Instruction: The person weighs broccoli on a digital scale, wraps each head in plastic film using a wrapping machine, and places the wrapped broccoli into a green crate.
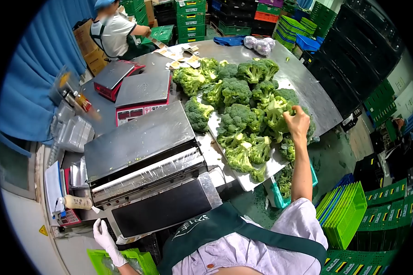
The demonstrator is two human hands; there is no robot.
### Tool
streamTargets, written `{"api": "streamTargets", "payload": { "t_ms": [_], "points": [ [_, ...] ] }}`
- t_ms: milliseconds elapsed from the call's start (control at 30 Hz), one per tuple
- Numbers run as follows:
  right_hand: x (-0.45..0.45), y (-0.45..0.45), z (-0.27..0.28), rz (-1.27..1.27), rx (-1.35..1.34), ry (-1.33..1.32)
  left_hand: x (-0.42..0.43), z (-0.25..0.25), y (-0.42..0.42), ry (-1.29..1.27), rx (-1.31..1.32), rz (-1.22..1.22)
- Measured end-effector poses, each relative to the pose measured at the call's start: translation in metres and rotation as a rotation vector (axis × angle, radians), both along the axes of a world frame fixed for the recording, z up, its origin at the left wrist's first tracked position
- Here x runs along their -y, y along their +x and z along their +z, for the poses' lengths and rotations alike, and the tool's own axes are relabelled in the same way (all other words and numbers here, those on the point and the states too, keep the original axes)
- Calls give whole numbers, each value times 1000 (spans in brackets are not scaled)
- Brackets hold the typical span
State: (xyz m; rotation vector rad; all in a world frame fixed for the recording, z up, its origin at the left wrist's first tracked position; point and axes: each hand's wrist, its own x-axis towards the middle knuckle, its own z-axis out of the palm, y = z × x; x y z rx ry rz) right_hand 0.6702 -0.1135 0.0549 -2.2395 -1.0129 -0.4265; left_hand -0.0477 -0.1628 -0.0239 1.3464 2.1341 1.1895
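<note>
Your wide grey metal table (314, 94) bears heaped green broccoli heads (236, 91), partly on a flat white board (273, 169). Your white-gloved left hand (105, 238), loosely open, hangs near a lime-green plastic crate (147, 262); your bare right hand (298, 121) curls against one pale-stalked head (275, 112), grip unclear.

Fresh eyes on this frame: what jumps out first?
The big broccoli heap mid-frame, on the steel table, with the bare right hand at its right side. Next, the white-gloved left hand, low at the frame's left, near a lime-green crate. Then two red-sided scales, left of the heap.
</note>
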Motion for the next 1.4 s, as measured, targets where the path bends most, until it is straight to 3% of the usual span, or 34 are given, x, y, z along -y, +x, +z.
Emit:
{"api": "streamTargets", "payload": {
  "t_ms": [67,200,333,400,533,633,700,800,867,933,1067,1100,1133,1200,1300,1400],
  "points": [
    [-4,-4,18,13,125,86,1,0,-2,-13,11,10],
    [-16,-24,56,113,46,157,-3,-5,-10,-5,40,14],
    [-58,-64,64,351,-222,211,-14,-11,-10,10,106,-13],
    [-90,-105,51,608,-778,284,-21,1,4,20,56,-8],
    [-155,-220,5,836,-1182,147,-43,30,31,116,60,-84],
    [-190,-300,-21,1027,-1324,-7,-65,37,29,233,-218,-193],
    [-205,-340,-37,1131,-1343,-81,-77,49,37,258,-234,-242],
    [-218,-358,-53,1233,-1270,-186,-92,54,46,336,-256,-346],
    [-225,-352,-56,1453,-1068,-206,-101,56,48,363,-352,-449],
    [-218,-340,-49,1446,-553,-202,-110,55,46,311,-470,-607],
    [-162,-323,-11,1373,67,-125,-134,46,42,265,-928,-1069],
    [-150,-319,-2,1555,269,-41,-137,43,43,266,-931,-1067],
    [-141,-313,-9,1644,370,-257,-141,40,45,245,-968,-1108],
    [-126,-314,-19,1737,850,-255,-148,35,45,224,-1011,-1150],
    [-120,-318,-44,1856,918,-226,-160,32,44,402,-1221,-1250],
    [-118,-308,-49,1823,699,-247,-148,30,39,126,-819,-1121]
  ]
}}
